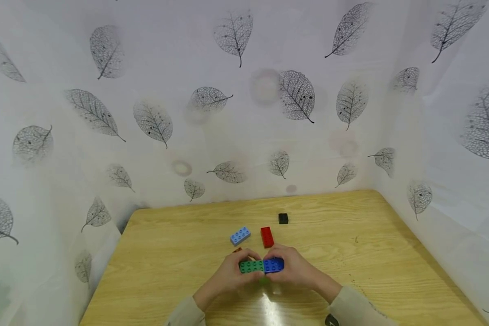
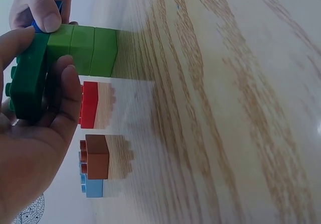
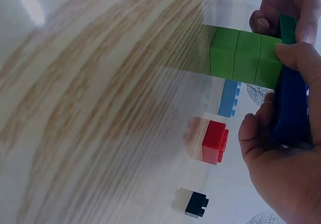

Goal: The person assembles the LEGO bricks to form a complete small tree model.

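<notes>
My left hand holds a dark green building brick by its long sides, thumb on one side and fingers on the other. A blue brick is gripped the same way by my right hand. The two bricks lie end to end, level, on top of a column of light green bricks standing upright on the table. In the right wrist view the column meets the underside of both bricks near their shared end. Whether their studs are fully pressed in cannot be told.
Beyond the hands on the wooden table lie a light blue brick, a red brick and a small black brick. A brown brick sits near the light blue one. A leaf-patterned curtain encloses the table's back and sides.
</notes>
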Demonstrator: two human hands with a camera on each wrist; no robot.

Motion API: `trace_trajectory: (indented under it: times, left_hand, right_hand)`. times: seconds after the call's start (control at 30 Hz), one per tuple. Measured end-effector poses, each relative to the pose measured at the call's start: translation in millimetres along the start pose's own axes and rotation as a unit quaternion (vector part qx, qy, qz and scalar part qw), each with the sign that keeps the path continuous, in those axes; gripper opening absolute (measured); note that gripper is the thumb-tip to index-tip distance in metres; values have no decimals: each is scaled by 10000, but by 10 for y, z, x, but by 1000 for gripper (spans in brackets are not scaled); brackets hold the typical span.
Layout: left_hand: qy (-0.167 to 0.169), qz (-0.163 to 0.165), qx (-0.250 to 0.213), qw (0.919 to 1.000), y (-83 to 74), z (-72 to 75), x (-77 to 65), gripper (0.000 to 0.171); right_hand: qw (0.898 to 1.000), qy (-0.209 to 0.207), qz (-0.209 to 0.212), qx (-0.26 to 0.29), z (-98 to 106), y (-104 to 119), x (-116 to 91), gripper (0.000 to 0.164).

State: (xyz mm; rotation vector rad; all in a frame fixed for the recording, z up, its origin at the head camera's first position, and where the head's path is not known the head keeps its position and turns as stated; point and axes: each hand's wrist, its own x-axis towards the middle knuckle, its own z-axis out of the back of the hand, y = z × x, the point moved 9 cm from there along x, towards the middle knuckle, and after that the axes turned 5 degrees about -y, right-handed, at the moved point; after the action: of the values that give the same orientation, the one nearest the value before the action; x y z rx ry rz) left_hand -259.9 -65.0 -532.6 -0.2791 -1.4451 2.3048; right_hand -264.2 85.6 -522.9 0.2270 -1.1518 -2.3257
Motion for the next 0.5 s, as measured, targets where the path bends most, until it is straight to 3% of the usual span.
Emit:
trace_trajectory:
  times: [0.33,0.5]
  left_hand:
    - [-50,-172,-41,9998,-6,56,-4,32]
    - [-396,-274,7,9988,-1,242,44,33]
  right_hand:
    - [10000,-24,72,18,11,5,7,31]
    - [10000,-33,49,27,0,-12,5,30]
